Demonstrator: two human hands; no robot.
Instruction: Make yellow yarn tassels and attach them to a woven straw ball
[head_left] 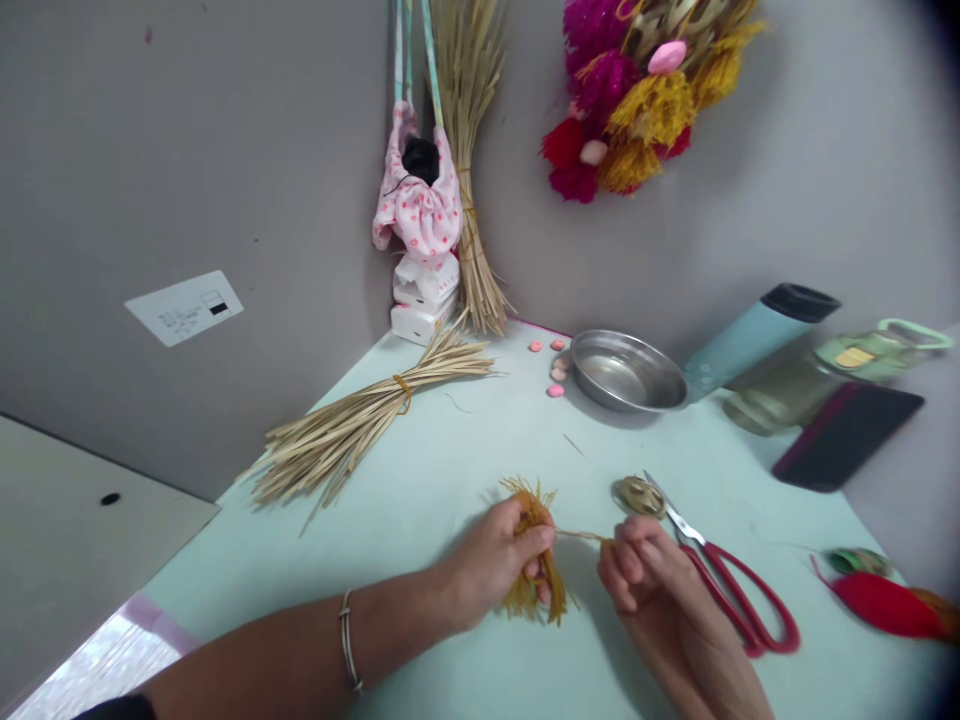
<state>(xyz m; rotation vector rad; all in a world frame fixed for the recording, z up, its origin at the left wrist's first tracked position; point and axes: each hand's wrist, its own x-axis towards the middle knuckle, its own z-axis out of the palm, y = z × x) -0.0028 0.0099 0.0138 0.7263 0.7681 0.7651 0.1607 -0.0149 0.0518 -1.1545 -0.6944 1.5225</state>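
Observation:
My left hand (499,565), with a bangle on its wrist, is closed around a mustard-yellow yarn bundle (553,590) whose frayed ends stick out above and below the fingers. A thin yellow strand (577,535) stretches from the bundle to my right hand (645,565), where the fingertips are pinched on it. Just beyond my right hand lies a small woven straw piece (640,496), touching or close to the tip of the red-handled scissors (709,555). The scissors lie partly open beside my right hand.
A tied straw bundle (367,410) lies at the back left. Behind are a metal bowl (628,370), pink beads (556,390), a blue tumbler (750,340), a green bottle (795,385) and a dark tablet (847,435). A red tassel (885,603) lies far right.

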